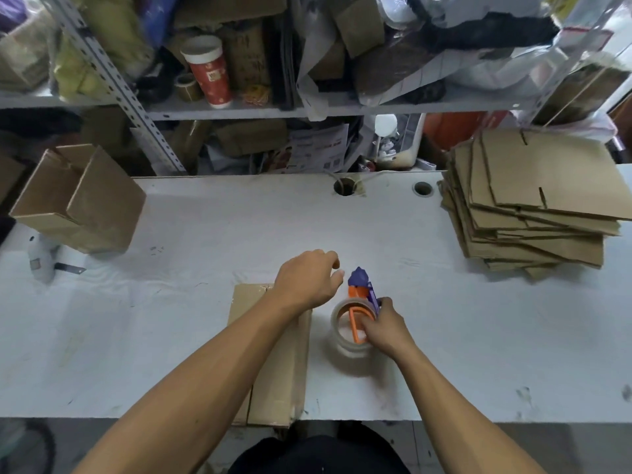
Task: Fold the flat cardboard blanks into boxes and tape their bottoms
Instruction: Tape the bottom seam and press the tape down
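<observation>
Taping the bottom seam next, by the look of it. Box (273, 354) lies flat-side up at the near edge of the surface (478, 319), partly under the left forearm, with some shine of tape at its far end. Tape dispenser (359, 302) with clear roll sits just right of the box. For a clean seam: hold the flaps closed with the left hand, start the tape past the far edge, and draw it straight toward the near edge along the flap join with steady pressure.

Right hand (383, 325) grips the dispenser, fingers curled round the orange handle and purple body. Left hand (307, 280) hovers over the far end of the box, fingers loosely curled toward the dispenser's nose; possibly pinching the tape end, can't tell from this angle.

Stack of flat blanks (533, 203) is far right. Finished boxes (82, 196) sit far left, hanging over the surface edge.
</observation>
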